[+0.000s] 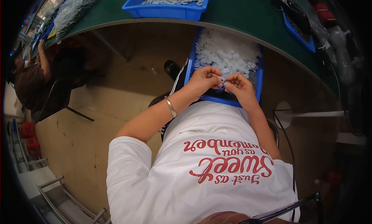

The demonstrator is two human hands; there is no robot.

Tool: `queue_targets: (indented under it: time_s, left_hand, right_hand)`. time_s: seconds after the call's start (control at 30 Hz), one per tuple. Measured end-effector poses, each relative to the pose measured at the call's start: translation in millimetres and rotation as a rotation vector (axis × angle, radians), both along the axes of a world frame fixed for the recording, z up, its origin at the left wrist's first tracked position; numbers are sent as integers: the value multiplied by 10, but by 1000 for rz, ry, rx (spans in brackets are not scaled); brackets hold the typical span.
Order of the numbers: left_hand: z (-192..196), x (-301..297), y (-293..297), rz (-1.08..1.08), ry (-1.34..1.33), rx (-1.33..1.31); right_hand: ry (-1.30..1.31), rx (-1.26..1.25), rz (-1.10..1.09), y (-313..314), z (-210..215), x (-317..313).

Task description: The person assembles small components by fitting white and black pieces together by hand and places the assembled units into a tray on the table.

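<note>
Over the near part of a blue tray (pixel 190 65), my two hands meet at a small pale piece (pixel 222 80). The fingertips of my left hand (pixel 207 80) are closed in a pinch on its left side. My right hand (pixel 241 88) is also pinched, its thumb and forefinger touching the piece from the right. Its exact shape is mostly covered by my fingers. Beneath and beyond my hands, many translucent white plastic pieces (pixel 228 49) are heaped in the tray. Darker small pieces lie along the tray's near side, partly hidden by my hands.
A green table (pixel 116 9) curves across the far side, its edge above the tray. On it are another blue tray (pixel 162 12) of pale pieces and, at right, a blue tray (pixel 298 32) with dark contents. Another person (pixel 33 78) sits at far left. A cable (pixel 288 140) hangs at right.
</note>
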State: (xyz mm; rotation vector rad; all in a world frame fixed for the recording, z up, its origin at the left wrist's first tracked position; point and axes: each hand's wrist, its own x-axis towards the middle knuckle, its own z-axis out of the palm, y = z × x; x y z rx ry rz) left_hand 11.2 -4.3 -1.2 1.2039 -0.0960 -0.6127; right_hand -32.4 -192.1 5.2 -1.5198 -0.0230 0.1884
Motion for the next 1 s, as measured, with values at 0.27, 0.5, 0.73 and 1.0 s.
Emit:
queue_targets:
  time_s: [0.27, 0.5, 0.73, 1.0]
  left_hand:
    - [-16, -24, -39, -17, -31, 10]
    - [-61, -11, -47, -61, -82, 34]
    - [-63, -55, -66, -68, -96, 58]
    - [-50, -61, -71, -73, -145, 88]
  right_hand:
    - [-11, 14, 9, -22, -13, -20]
    - [8, -19, -22, -38, -30, -11]
    - [9, -34, -9, -20, -33, -31]
    - [-38, -76, -4, -14, 6, -26]
